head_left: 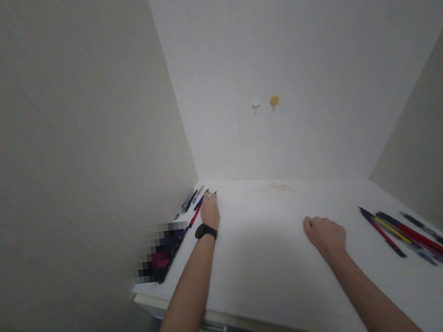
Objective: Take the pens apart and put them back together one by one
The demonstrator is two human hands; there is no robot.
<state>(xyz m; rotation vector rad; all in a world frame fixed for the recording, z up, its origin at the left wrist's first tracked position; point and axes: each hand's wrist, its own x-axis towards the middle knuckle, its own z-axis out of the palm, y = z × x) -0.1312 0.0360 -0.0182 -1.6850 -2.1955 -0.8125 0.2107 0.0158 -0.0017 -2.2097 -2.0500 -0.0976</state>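
Observation:
My left hand (210, 210), with a black watch (206, 231) on its wrist, reaches to the back left of the white desktop. Its fingers are closed around what looks like a dark pen, of which only a small dark tip (215, 192) shows past them. Beside that hand lie a red pen (195, 216), a blue pen (199, 202) and several dark and clear pens (188, 201) along the left wall. My right hand (327, 234) rests on the desk as a loose fist, apart from the pens, and nothing shows in it.
On the right lies a spread of several pens, among them a yellow one (393, 228) and a red one (419, 236). A blurred-out dark patch (163, 254) covers the front left. Walls enclose three sides; a white hook (255, 103) and a yellow hook (274, 100) are on the back wall.

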